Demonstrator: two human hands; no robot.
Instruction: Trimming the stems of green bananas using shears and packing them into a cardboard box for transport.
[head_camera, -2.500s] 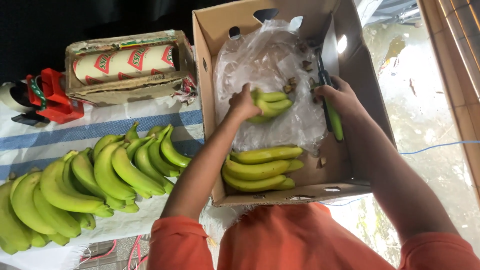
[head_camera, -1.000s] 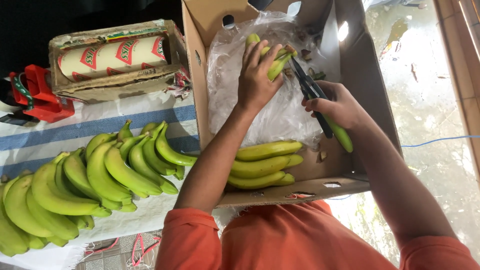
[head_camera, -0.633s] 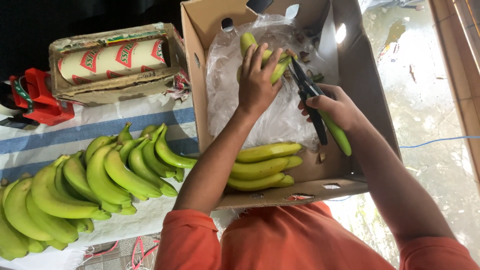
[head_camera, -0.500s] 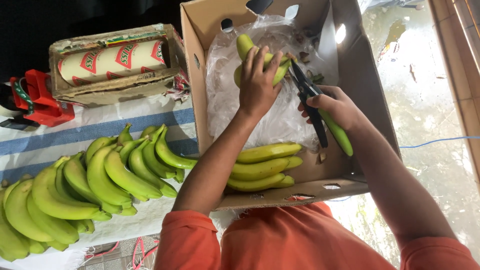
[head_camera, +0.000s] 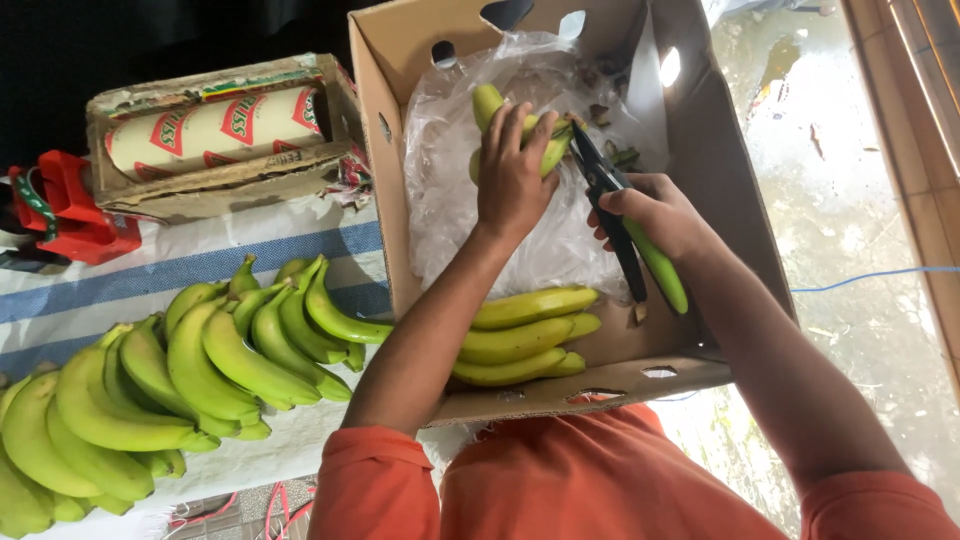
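Left hand (head_camera: 512, 180) clasping a small banana bunch (head_camera: 495, 105) inside the cardboard box (head_camera: 385, 160); right hand (head_camera: 655, 215) closed round green-handled shears (head_camera: 625, 225)

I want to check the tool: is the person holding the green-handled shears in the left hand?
No, the green-handled shears are in the right hand, while the left hand grips a small bunch of bananas inside the cardboard box.

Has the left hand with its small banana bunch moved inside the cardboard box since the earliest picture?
Yes. The left hand with its banana bunch moved toward the cardboard box far wall.
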